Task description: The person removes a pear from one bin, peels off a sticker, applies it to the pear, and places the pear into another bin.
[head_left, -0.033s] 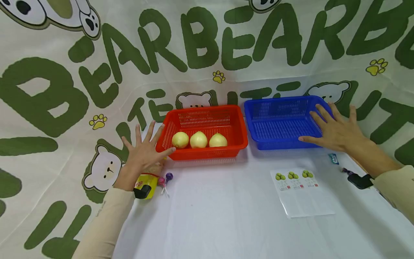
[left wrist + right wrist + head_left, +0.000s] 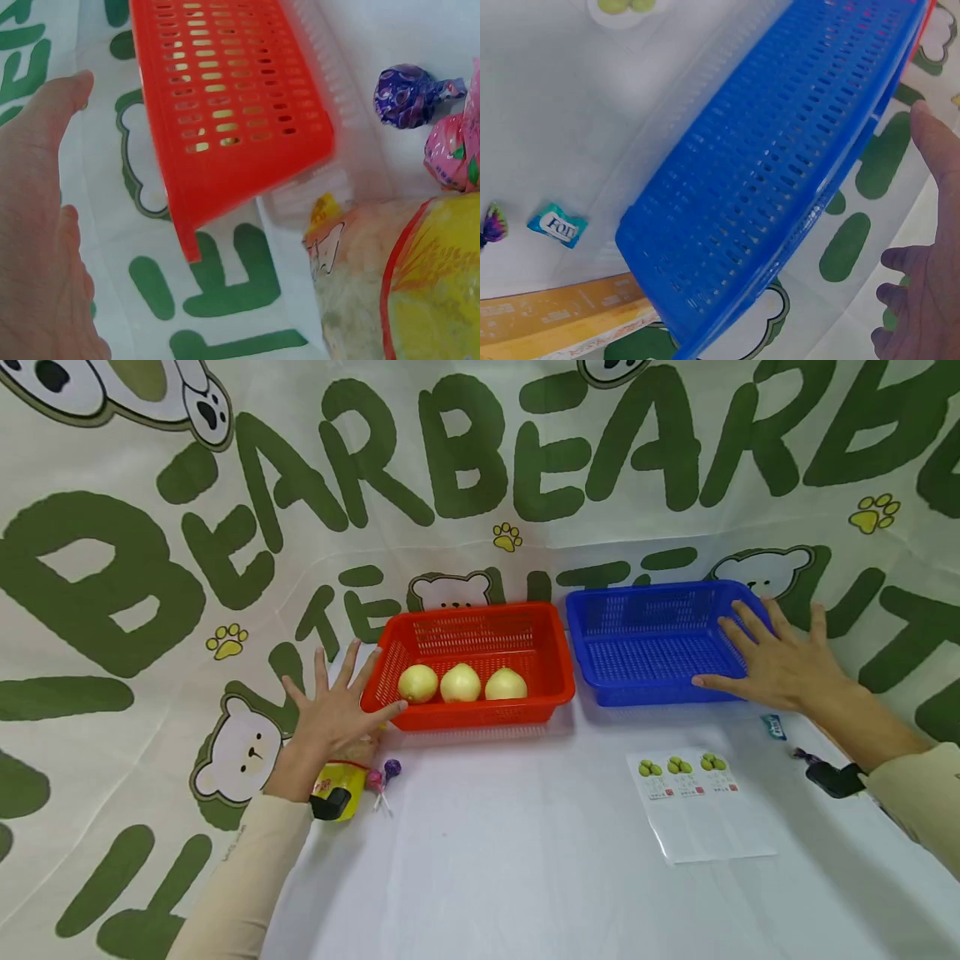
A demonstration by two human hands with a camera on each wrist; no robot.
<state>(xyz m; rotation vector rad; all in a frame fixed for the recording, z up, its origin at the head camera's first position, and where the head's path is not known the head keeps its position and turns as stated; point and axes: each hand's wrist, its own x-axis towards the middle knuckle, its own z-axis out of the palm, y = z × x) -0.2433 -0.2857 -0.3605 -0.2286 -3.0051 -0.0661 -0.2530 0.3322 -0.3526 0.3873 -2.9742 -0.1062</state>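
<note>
In the head view my left hand [image 2: 326, 718] is spread at the left end of a red plastic basket [image 2: 472, 717], with nothing in its grip. Three pale yellow round fruits [image 2: 460, 683] lie in a row inside that basket. My right hand [image 2: 787, 660], fingers also spread, hovers by the right end of a blue plastic basket [image 2: 637, 695], which holds nothing. Both wrist views show a gap in the picture between the hand and its basket; whether a fingertip touches a rim, I cannot tell.
Beside my left wrist lie a yellow bag [image 2: 442, 277] and two lollipops [image 2: 392, 768]. A clear sheet with fruit pictures [image 2: 712, 818] is on the white table. Near my right forearm are a small blue wrapped candy [image 2: 558, 225] and an orange box [image 2: 562, 315]. A printed cloth hangs behind.
</note>
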